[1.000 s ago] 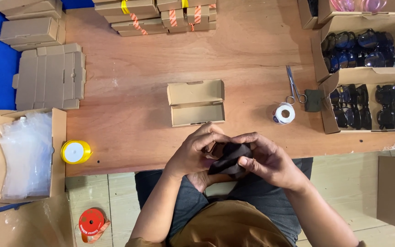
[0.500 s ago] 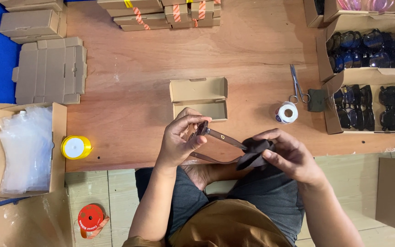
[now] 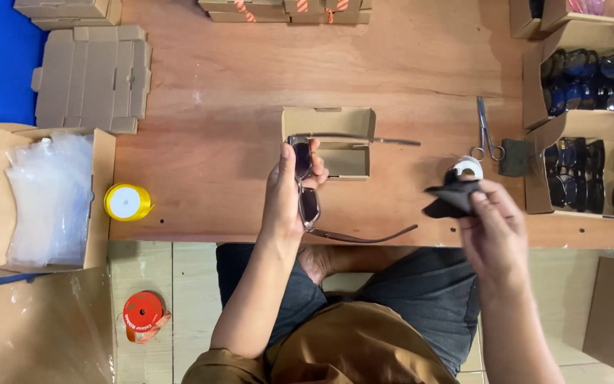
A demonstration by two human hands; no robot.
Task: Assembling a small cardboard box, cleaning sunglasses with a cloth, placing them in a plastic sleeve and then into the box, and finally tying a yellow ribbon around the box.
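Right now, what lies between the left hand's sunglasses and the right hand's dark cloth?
Head view: only the sunglasses' two opened arms over bare wooden table; cloth apart.

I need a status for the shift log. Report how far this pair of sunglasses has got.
Done: the sunglasses are out and unfolded, both arms spread. In hand: the left hand holds them by the front, and the right hand pinches a dark cloth off to the side, apart from the lenses. Left: the small open box behind them is empty, so nothing is packed yet.
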